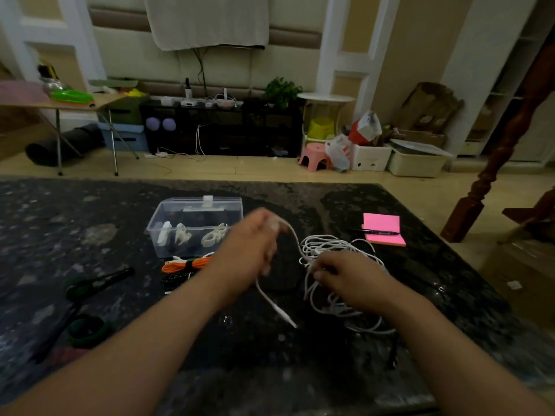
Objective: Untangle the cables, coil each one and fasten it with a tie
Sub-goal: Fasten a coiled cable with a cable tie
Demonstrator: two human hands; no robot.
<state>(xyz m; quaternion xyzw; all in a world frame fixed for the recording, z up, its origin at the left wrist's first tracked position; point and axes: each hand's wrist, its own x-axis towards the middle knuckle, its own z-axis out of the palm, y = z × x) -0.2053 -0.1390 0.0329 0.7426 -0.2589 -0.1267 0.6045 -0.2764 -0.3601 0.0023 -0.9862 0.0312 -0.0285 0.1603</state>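
Cables, a tangle of thin white cables (339, 250), lie in loose loops on the dark speckled stone surface (90, 211), just right of centre and near its front half. The right hand (348, 276) rests on the near side of the heap with its fingers curled in, pinching the knot where several loops cross. The left hand (249, 244) is raised just left of the heap and blurred; its fingers look bent round 1 free white strand (292, 235), which arches from the fingertips down into the tangle, while the other part of that strand drops below the hand and ends in a plug lying on the surface. Behind the left hand stands a clear plastic lidded box (180, 211) holding white ties. Just in front of the box lie 2 finished coils, an orange cable coil (183, 265) bound with a dark tie and a black braided coil (175, 279) beside it. To the right, well apart from the heap, a pink sticky-note pad (386, 222) carries a black pen (378, 232). At the far left sits a dark green roll (87, 330).
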